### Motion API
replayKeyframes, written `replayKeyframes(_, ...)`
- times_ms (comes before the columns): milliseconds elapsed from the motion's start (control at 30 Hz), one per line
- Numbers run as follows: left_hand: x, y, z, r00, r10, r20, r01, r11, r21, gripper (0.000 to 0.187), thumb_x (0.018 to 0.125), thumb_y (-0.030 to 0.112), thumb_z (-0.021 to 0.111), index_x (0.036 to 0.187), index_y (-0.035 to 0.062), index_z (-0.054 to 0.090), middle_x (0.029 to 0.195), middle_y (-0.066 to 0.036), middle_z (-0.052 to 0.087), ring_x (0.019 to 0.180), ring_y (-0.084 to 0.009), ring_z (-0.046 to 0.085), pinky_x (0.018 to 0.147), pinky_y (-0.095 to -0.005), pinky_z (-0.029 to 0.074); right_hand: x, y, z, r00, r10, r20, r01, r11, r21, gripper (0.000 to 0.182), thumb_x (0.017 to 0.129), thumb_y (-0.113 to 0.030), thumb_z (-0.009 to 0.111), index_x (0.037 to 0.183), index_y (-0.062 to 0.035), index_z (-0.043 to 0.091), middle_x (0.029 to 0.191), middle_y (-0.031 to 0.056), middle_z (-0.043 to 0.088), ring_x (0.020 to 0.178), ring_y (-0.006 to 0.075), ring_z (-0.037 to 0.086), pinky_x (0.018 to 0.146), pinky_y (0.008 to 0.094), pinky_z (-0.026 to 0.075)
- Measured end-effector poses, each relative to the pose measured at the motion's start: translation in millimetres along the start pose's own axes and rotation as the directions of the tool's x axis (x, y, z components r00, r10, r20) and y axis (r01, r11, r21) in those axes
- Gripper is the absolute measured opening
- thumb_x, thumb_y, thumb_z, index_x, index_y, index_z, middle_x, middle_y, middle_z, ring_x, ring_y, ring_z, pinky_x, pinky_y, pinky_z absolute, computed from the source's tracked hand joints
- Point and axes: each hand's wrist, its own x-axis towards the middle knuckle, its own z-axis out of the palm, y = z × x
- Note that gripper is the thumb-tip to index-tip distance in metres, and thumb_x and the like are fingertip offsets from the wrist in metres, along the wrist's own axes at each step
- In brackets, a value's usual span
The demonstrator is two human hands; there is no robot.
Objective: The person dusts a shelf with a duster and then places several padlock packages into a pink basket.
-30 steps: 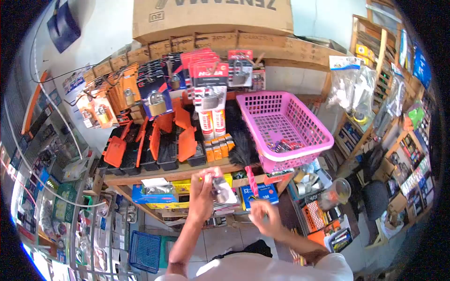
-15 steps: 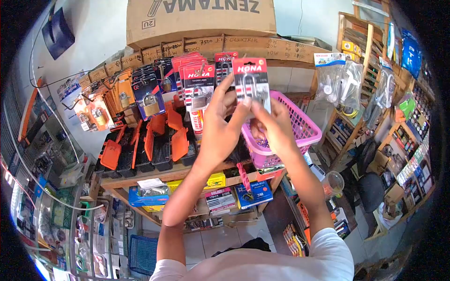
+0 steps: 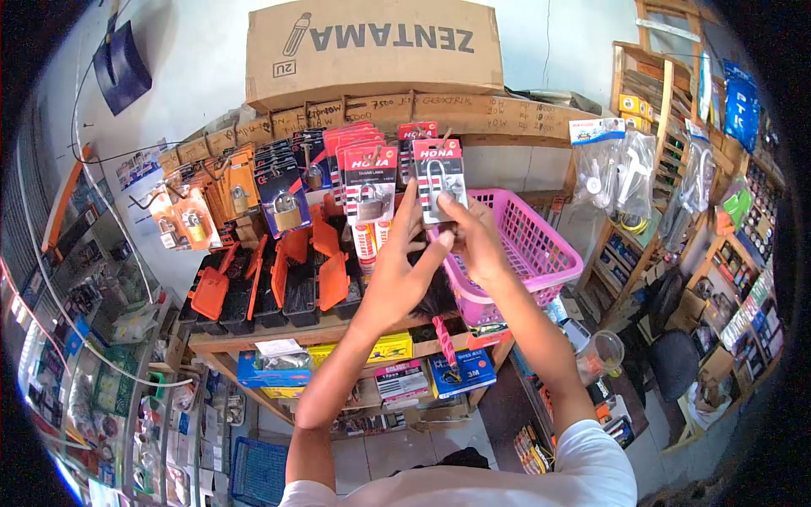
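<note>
A padlock in a red and black HONA blister pack (image 3: 438, 179) hangs upright against the tip of a display hook. My right hand (image 3: 480, 242) grips its lower part, thumb on the front and fingers behind. My left hand (image 3: 404, 269) is at the pack's left edge, index finger stretched up beside it, thumb apart below; its other fingers are partly hidden. Just left hang more HONA padlock packs (image 3: 369, 190), and another HONA pack (image 3: 407, 133) shows behind.
A pink plastic basket (image 3: 553, 283) stands right of my hands. Below are black bins with orange lids (image 3: 334, 283). Other carded padlocks (image 3: 283, 207) hang at the left. A ZENTAMA carton (image 3: 380, 68) sits above the wooden rail (image 3: 524, 122). Bagged fittings (image 3: 615, 165) hang at the right.
The padlock pack has moved away from me, up to the hook. My left thumb has come off the pack's front, while my right hand keeps its grip. The view has tilted slightly upward.
</note>
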Motion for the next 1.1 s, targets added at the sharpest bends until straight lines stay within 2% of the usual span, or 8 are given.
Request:
replayKeyframes(300,-70,11,-4,0.943,-0.185,0.277,0.149,0.978,0.148,0.065,0.092,0.022,0.063,0.146,0.0028,0.032,0.149,-0.019,0.035,0.137,-0.0297,0.036,0.111,-0.0418,0.032,79,18,-36,0.971,0.209,0.116,-0.184,0.964,-0.192,0.035,0.091,-0.045,0.063,0.100,-0.0112,0.062,0.094,-0.0001,0.068,0.061,0.0045,0.049,0.053,0.0177,0.036)
replayKeyframes(533,-162,-19,-35,0.578,-0.154,0.801,0.096,0.988,0.121,0.061,0.097,0.033,0.055,0.146,0.0037,0.033,0.150,-0.017,0.036,0.139,-0.0308,0.033,0.115,-0.0428,0.025,108,14,-72,0.911,0.340,0.235,-0.235,0.894,-0.382,0.042,0.089,-0.047,0.065,0.114,-0.0134,0.058,0.102,-0.0003,0.068,0.065,0.0044,0.055,0.054,0.0185,0.039)
replayKeyframes(633,-201,-30,-57,0.523,-0.316,0.791,0.264,0.943,0.203,0.062,0.098,0.034,0.053,0.146,0.0023,0.032,0.149,-0.017,0.036,0.138,-0.0296,0.036,0.114,-0.0418,0.026,98,6,-97,0.886,0.343,0.312,-0.197,0.888,-0.416,0.046,0.089,-0.046,0.065,0.120,-0.0134,0.053,0.101,-0.0002,0.068,0.066,0.0051,0.057,0.053,0.0200,0.042)
replayKeyframes(700,-235,-41,-74,0.560,-0.542,0.627,0.666,0.744,0.049,0.063,0.098,0.035,0.054,0.146,0.0005,0.032,0.146,-0.016,0.041,0.135,-0.0288,0.040,0.110,-0.0405,0.032,105,19,-131,0.819,0.486,0.305,-0.269,0.795,-0.543,0.042,0.090,-0.045,0.064,0.116,-0.0125,0.056,0.097,-0.0005,0.067,0.065,0.0059,0.057,0.052,0.0205,0.043)
replayKeyframes(800,-272,-53,-88,0.670,-0.673,0.313,0.727,0.680,-0.097,0.067,0.097,0.047,0.050,0.143,-0.0008,0.037,0.138,-0.021,0.048,0.130,-0.0330,0.045,0.104,-0.0440,0.039,115,60,-194,0.670,0.713,0.209,-0.007,0.287,-0.958,0.046,0.086,-0.051,0.066,0.111,-0.0118,0.063,0.090,0.0034,0.066,0.069,0.0125,0.060,0.055,0.0274,0.045)
replayKeyframes(867,-272,-50,-84,0.691,-0.699,0.185,0.723,0.672,-0.159,0.066,0.097,0.046,0.050,0.141,-0.0021,0.038,0.134,-0.022,0.052,0.125,-0.0334,0.051,0.100,-0.0437,0.042,117,93,-230,0.394,0.916,0.072,0.207,-0.012,-0.978,0.060,0.081,-0.057,0.069,0.114,-0.0063,0.062,0.100,0.0071,0.065,0.076,0.0203,0.061,0.068,0.0395,0.049)
replayKeyframes(967,-273,-53,-77,0.680,-0.733,0.000,0.711,0.660,-0.241,0.065,0.097,0.048,0.049,0.137,-0.0029,0.041,0.127,-0.021,0.056,0.117,-0.0308,0.057,0.095,-0.0409,0.045,98,128,-256,0.288,0.924,-0.253,0.269,-0.332,-0.904,0.071,0.073,-0.066,0.072,0.115,-0.0096,0.062,0.099,0.0088,0.066,0.085,0.0218,0.060,0.071,0.0420,0.049)
replayKeyframes(1100,-275,-64,-70,0.680,-0.732,-0.039,0.687,0.655,-0.314,0.066,0.095,0.050,0.052,0.134,-0.0027,0.044,0.123,-0.019,0.058,0.114,-0.0278,0.058,0.093,-0.0381,0.046,102,107,-237,0.170,0.961,-0.219,0.293,-0.262,-0.920,0.068,0.070,-0.063,0.076,0.112,-0.0109,0.063,0.104,0.0076,0.066,0.090,0.0206,0.061,0.074,0.0438,0.049)
